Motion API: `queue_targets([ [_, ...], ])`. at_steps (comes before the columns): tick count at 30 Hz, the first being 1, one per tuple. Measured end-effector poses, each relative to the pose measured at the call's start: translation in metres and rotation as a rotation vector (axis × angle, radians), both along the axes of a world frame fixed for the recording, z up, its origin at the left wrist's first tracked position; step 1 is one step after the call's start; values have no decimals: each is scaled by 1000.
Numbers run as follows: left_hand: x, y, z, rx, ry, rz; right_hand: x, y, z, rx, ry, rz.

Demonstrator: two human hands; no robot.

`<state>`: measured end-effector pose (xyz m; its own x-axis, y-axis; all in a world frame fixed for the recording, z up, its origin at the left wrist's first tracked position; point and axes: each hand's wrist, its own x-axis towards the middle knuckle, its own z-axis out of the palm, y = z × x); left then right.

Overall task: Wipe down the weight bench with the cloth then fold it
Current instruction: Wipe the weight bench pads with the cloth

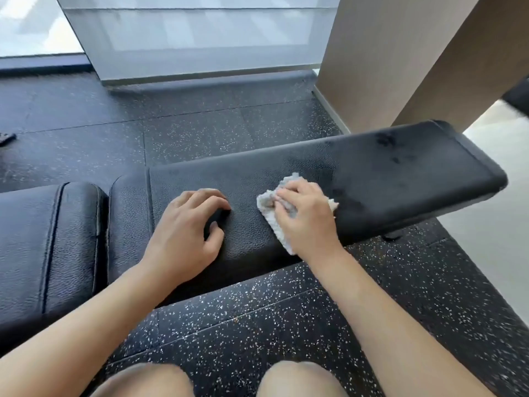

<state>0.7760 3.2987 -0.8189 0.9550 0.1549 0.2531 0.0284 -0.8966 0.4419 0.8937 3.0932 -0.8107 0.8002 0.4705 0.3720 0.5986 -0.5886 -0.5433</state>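
Note:
The black padded weight bench point(386, 170) runs from the lower left up to the right across the view, with a separate seat pad point(48, 239) at the left. A small grey cloth point(270, 213) lies on the long pad near its front edge. My right hand point(306, 213) lies on top of the cloth, fingers curled into it and pressing it against the pad. My left hand point(186, 227) rests on the pad just left of the cloth, fingers loosely bent, holding nothing. Most of the cloth is hidden under my right hand.
Black speckled rubber floor point(229, 325) lies around the bench, and my bare knees show at the bottom edge. A tan column point(386, 53) stands behind the bench's right end. A glass wall point(200, 32) runs along the back. A small dark object point(7, 138) lies at the far left.

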Motion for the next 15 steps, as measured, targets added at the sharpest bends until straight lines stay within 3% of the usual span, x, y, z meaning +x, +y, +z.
queue_targets([
  [5,-1,1,5,-57,14,-10,-10,16,2,-32,32,204],
  [11,23,19,16,16,30,-117,72,-11,9,-49,73,-217],
  [15,40,40,15,-20,-36,-193,88,11,7,-114,74,-344],
])
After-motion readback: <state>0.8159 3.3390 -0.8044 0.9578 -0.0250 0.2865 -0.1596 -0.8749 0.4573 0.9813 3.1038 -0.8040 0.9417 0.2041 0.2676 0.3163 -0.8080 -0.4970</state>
